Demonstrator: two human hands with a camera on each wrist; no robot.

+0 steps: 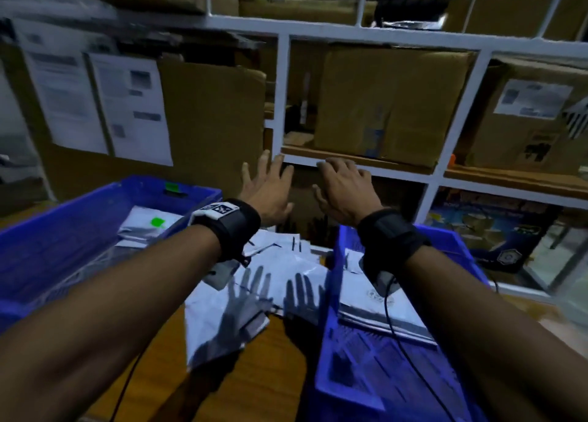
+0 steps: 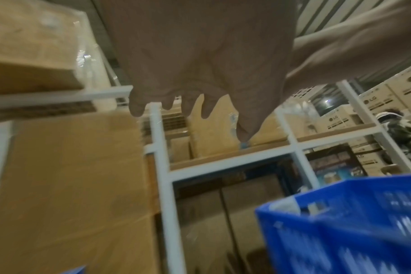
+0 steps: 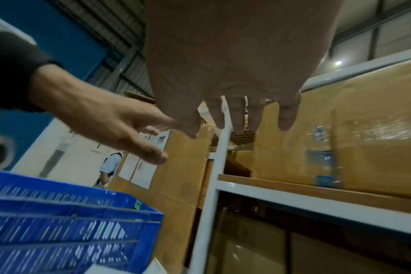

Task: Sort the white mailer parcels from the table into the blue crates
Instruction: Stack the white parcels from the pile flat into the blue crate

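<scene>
Both hands are raised side by side above the table, palms down, fingers spread, holding nothing. My left hand (image 1: 265, 186) hovers over the far end of a pile of white mailer parcels (image 1: 251, 297) lying on the wooden table (image 1: 280, 377). My right hand (image 1: 342, 186) is just right of it, above the gap beside the right blue crate (image 1: 331, 351). Their shadows fall on the parcels. The left blue crate (image 1: 63, 246) holds parcels, one with a green sticker (image 1: 157, 222). The right crate holds flat white parcels (image 1: 375, 304). The wrist views show each open palm (image 2: 200, 64) (image 3: 228, 55).
A white metal shelf rack (image 1: 283, 103) stands right behind the table, filled with cardboard boxes (image 1: 388, 103). A large carton with taped paper sheets (image 1: 127, 106) leans at the left. A black cable (image 1: 401, 342) runs from my right wristband across the right crate.
</scene>
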